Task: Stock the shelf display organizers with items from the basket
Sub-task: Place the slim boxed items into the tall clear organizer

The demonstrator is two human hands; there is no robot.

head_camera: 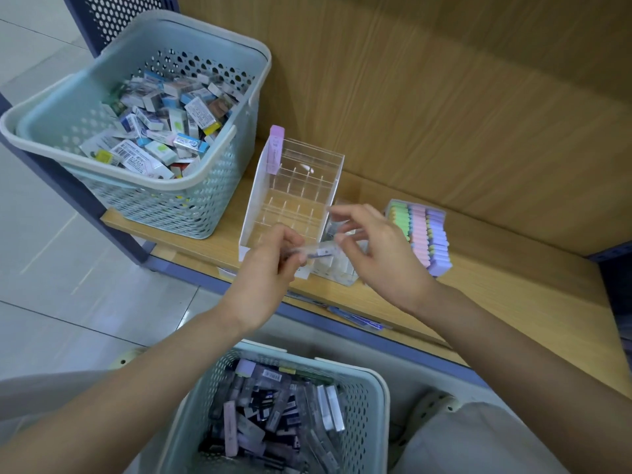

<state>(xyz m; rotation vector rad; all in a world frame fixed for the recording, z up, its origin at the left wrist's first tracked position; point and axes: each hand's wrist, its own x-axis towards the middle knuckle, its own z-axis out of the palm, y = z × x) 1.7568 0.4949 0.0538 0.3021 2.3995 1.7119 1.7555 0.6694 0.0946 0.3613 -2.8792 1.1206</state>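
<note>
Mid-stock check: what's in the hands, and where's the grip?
A slim clear case. The left hand pinches its left end; the right hand has fingertips at its right end, though blur hides whether that grip is closed.

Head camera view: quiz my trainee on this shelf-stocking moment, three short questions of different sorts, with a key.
1. True or false: the clear acrylic gridded organizer on the wooden shelf is already full.
2. What does the left hand pinch in its fingers? A) a slim clear case B) a pack of pastel erasers C) a basket handle
3. Fill in: the pale blue perforated plastic basket of small boxed items on the shelf stands on the organizer's ____ side in this view.

Key: 1 false, only one upright lilac box is in it; 2 A; 3 left.
</note>
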